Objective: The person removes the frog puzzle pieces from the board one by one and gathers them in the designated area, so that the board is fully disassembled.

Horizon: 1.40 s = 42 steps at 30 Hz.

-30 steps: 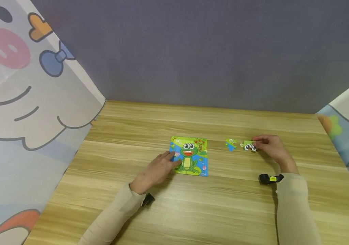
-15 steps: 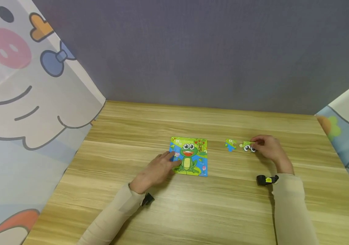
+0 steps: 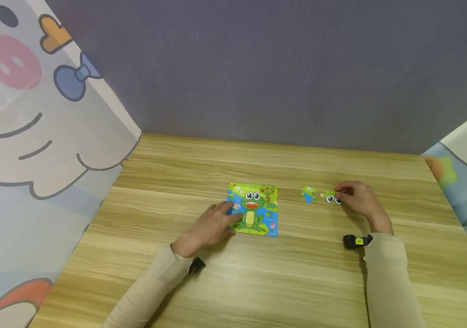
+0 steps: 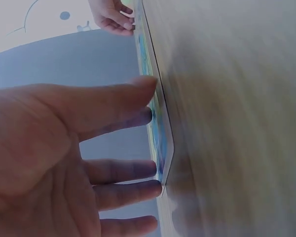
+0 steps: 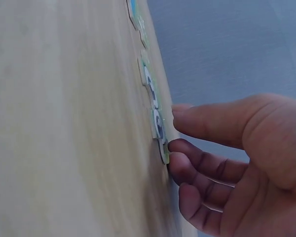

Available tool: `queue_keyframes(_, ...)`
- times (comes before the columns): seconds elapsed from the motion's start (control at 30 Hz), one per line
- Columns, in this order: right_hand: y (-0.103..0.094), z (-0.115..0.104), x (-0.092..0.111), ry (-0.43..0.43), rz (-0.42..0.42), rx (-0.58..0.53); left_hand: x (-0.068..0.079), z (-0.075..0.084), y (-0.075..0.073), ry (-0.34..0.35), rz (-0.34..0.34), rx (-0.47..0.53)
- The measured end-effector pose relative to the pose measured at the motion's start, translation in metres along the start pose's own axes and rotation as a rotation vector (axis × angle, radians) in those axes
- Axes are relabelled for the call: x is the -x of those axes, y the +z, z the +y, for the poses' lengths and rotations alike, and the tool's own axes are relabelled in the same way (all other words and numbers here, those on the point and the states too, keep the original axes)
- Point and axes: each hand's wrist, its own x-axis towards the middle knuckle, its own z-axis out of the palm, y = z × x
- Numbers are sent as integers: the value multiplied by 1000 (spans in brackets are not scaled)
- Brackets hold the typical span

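Frog-eye puzzle section [image 3: 331, 197]: on tabletop [image 3: 299, 264], 3 o'clock of frog puzzle [image 3: 253, 210] | right hand [image 3: 359, 200]: fingertips at its 3-o'clock edge; right wrist view, unlike head, shows thumb-finger gap, cannot tell if pinching | left hand [image 3: 208, 226]: spread, touching frog puzzle's 9-o'clock side

2 long beige sleeves [image 3: 391, 278]; 2 black wrist cameras [image 3: 350, 242], yellow label [image 3: 359, 241] on the right.

Right hand [image 3: 360, 200]: had shifted slightly left over the past second.
Right sleeve [image 3: 389, 269]: had moved left with it.
Frog-eye puzzle section [image 3: 330, 199]: sat marginally lower in head view.
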Motion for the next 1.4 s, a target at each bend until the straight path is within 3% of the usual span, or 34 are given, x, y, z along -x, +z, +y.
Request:
queue_keyframes(0.23, -7, -12, -1, -19, 15, 3, -1, -23, -3, -11, 100, 150)
queue_keyframes(0.43, -8, -42, -1, -76, 21, -15, -4, -48, -2, -71, 56, 359)
queue_keyframes(0.7, 30, -91, -14, -232, -72, -147, -8, -63, 8, -86, 43, 552)
queue_keyframes(0.97, 71, -122, -29, -285, -176, -201, -12, -62, 27, -12, 68, 488)
queue_keyframes(1.4, 89, -131, -39, -296, -201, -108, -12, -58, 28, -48, 74, 423)
